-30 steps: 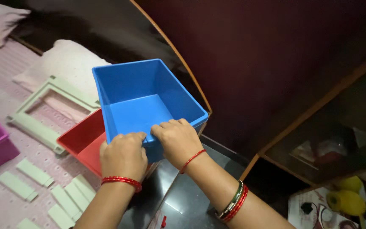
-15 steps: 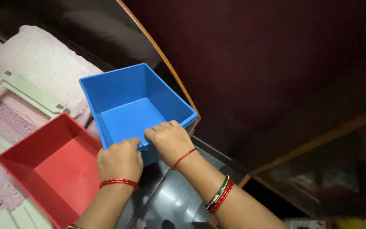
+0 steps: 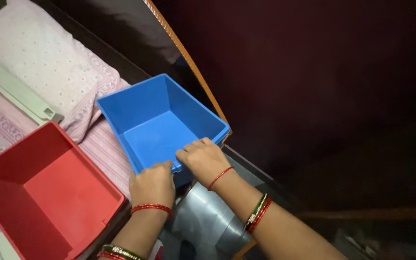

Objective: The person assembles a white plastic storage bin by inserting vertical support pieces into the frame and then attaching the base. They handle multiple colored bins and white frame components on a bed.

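An empty blue plastic bin (image 3: 155, 120) sits at the edge of a bed, open side up. My left hand (image 3: 152, 183) grips its near rim from below and outside. Beside it, my right hand (image 3: 203, 159) clasps the same near rim, fingers curled over the edge. Both wrists carry red bangles. An empty red plastic bin (image 3: 49, 192) lies to the left of my left hand, apart from the blue one.
A pink patterned bedsheet (image 3: 102, 144) and a white dotted pillow (image 3: 39, 62) lie behind the bins. A pale green frame (image 3: 20, 91) rests on the sheet. A grey metal cylinder (image 3: 208, 221) stands below my wrists. A dark wooden panel (image 3: 314, 86) fills the right.
The view has shifted right and down, bringing the red bin further into sight. My hands keep their hold on the blue bin's near rim, which has come lower beside the red bin.
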